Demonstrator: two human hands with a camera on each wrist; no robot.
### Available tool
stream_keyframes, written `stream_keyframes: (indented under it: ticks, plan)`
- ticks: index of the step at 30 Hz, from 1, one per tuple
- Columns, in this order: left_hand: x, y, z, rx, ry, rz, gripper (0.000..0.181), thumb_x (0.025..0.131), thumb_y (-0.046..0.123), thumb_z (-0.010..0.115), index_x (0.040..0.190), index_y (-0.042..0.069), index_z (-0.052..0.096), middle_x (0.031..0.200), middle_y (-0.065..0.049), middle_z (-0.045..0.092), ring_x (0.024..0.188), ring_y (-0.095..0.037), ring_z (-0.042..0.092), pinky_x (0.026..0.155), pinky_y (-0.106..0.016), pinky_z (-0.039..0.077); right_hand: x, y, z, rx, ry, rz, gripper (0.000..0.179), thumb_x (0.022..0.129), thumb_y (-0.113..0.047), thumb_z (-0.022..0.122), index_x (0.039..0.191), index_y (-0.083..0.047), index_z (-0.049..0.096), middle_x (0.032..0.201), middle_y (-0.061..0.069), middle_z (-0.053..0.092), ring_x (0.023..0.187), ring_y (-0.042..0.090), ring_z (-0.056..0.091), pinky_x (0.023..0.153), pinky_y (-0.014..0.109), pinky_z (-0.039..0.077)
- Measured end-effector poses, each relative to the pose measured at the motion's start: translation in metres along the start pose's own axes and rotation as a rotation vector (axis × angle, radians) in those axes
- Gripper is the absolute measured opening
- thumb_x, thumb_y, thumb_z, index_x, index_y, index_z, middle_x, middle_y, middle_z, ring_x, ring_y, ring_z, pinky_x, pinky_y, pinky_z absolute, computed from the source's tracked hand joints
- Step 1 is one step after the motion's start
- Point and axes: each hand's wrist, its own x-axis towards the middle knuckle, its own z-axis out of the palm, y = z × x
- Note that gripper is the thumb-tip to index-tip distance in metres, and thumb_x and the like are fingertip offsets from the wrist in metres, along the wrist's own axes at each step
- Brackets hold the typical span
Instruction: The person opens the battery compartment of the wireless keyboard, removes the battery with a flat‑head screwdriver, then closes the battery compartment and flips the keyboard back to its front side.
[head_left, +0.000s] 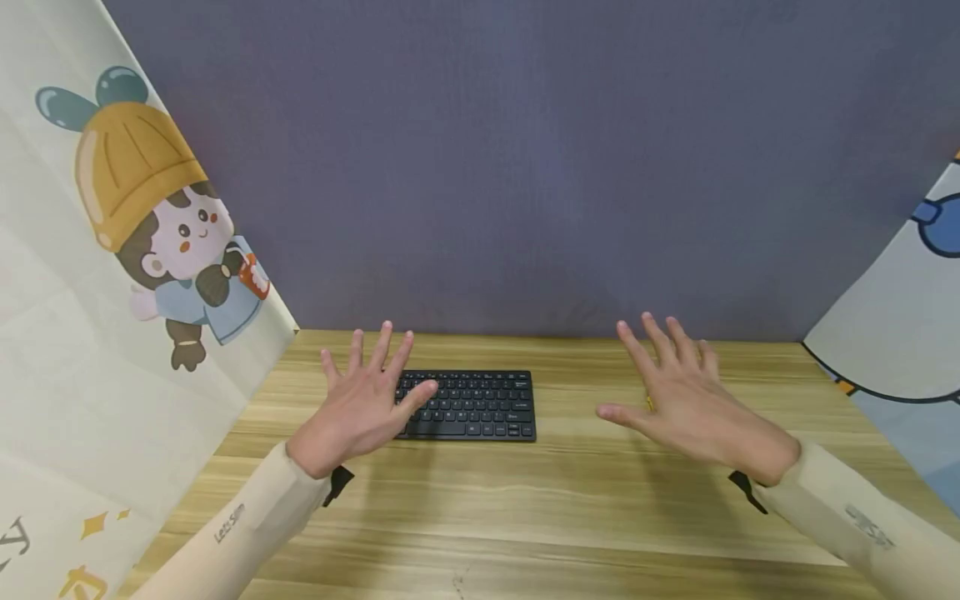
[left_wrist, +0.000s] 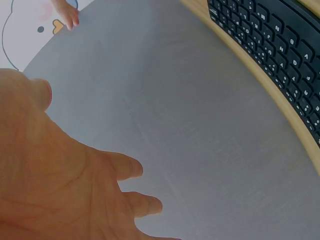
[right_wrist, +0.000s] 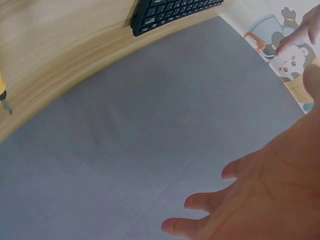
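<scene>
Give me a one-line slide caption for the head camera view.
Left hand and right hand, fingers spread, above a wood-grain table, the left partly hiding a black keyboard.

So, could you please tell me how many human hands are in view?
2: in the head view, the left hand hides the left end of the keyboard, and the right hand is farther right, above the table. Neither hand is hidden.
</scene>
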Motion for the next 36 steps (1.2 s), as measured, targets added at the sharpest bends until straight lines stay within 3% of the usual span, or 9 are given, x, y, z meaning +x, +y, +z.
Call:
stream_keyframes:
  ticks: [13,19,27,32,36]
  plan:
    - [0.008,-0.014,0.005,-0.024,-0.013,-0.063,0.084,0.100,0.068,0.027,0.161,0.012,0.012,0.165,-0.019,0.001,0.144,-0.057,-0.002,0.102,-0.080,-0.009,0.019,-0.004,0.017,0.029,-0.010,0.014,0.104,0.090,-0.074,0.049,0.162,-0.015,0.002,0.164,0.024,-0.003,0.146,0.053,-0.005,0.103,0.080,0.002]
    - [0.009,-0.024,0.012,-0.052,-0.017,-0.094,0.088,0.100,0.067,0.030,0.160,0.005,0.016,0.163,-0.025,0.010,0.145,-0.057,0.003,0.103,-0.081,-0.004,0.028,-0.008,0.023,0.050,-0.013,-0.003,0.105,0.090,-0.074,0.051,0.162,-0.013,0.005,0.163,0.026,0.001,0.146,0.054,-0.001,0.102,0.080,0.005]
    - [0.010,-0.048,0.030,-0.066,0.021,-0.137,0.083,0.102,0.061,0.036,0.157,0.001,0.023,0.155,-0.031,0.028,0.139,-0.058,0.022,0.100,-0.079,0.015,0.044,-0.007,0.041,0.116,-0.046,-0.025,0.108,0.087,-0.073,0.057,0.162,-0.014,0.006,0.164,0.023,0.003,0.147,0.052,0.000,0.104,0.078,0.005]
    - [0.012,-0.063,0.042,-0.059,0.000,-0.178,0.082,0.103,0.060,0.035,0.154,-0.003,0.028,0.151,-0.033,0.033,0.135,-0.057,0.028,0.099,-0.076,0.024,0.056,-0.010,0.058,0.123,-0.077,-0.053,0.114,0.081,-0.075,0.062,0.162,-0.013,0.008,0.164,0.022,0.005,0.147,0.050,0.004,0.107,0.075,0.009]
    - [0.015,-0.074,0.051,-0.065,-0.031,-0.215,0.078,0.104,0.054,0.039,0.152,-0.006,0.029,0.148,-0.037,0.034,0.132,-0.059,0.031,0.099,-0.075,0.027,0.064,-0.015,0.072,0.153,-0.099,-0.088,0.112,0.080,-0.064,0.073,0.160,-0.011,0.014,0.162,0.024,0.012,0.146,0.050,0.011,0.108,0.074,0.012]
